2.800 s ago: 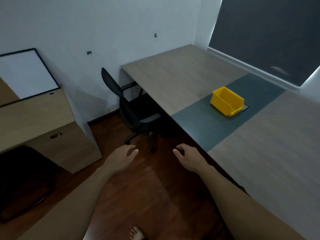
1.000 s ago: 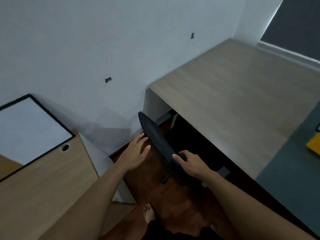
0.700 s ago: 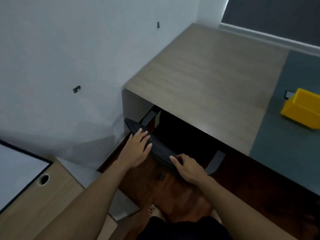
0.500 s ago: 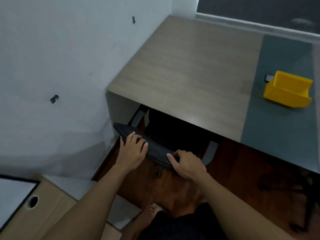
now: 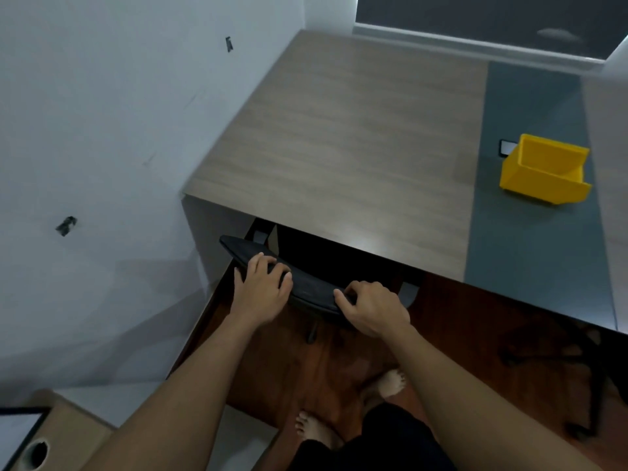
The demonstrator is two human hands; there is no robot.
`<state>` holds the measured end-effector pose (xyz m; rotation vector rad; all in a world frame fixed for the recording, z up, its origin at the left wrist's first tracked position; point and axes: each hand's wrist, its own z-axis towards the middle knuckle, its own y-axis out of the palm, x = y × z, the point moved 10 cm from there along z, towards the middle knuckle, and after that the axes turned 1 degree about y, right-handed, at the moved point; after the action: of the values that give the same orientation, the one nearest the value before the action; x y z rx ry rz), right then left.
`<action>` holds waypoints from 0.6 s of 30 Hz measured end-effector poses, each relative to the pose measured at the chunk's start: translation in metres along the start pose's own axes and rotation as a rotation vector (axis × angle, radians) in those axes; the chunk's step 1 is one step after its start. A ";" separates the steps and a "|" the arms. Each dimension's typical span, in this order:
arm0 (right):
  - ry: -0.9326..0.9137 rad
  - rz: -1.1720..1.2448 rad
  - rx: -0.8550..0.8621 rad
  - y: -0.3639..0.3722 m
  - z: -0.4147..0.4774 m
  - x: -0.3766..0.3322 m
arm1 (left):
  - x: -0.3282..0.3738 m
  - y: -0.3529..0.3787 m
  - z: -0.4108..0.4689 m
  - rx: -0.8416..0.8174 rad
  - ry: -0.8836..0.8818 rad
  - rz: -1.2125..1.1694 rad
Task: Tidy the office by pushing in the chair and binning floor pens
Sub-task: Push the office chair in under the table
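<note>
Low in the centre of the frame, the chair (image 5: 306, 287) stands with its black backrest just in front of the desk's (image 5: 339, 130) near edge. Its seat is tucked into the dark space under the top, and one armrest (image 5: 260, 232) shows at the edge above the left hand. Both hands grip the top of the backrest. The left hand (image 5: 261, 290) sits toward the backrest's left end with its fingers curled over the rim. The right hand (image 5: 370, 311) sits toward the right end, fingers bent over the rim and thumb lying along the near side. Both forearms reach up from the bottom of the frame. Two bare feet (image 5: 390, 382) stand on the dark wooden floor (image 5: 289, 362) below the hands. At the right of the frame a yellow bin (image 5: 543, 171) rests on the desk's grey strip (image 5: 530, 249), open side up. A small white, dark-edged thing (image 5: 506, 147) lies just behind its upper left corner; what it is cannot be told. A white wall (image 5: 102, 130) fills the left side, and the corner of a cabinet (image 5: 68, 433) shows at lower left.
</note>
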<state>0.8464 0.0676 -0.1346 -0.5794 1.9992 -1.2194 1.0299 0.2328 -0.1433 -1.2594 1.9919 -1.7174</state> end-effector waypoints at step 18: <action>0.025 -0.025 0.031 -0.034 0.114 0.003 | 0.003 -0.035 0.096 -0.038 -0.068 -0.029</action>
<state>0.9319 -0.0155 -0.1393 -0.5782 1.9957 -1.2769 1.1068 0.1661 -0.1386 -1.3469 1.9866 -1.6334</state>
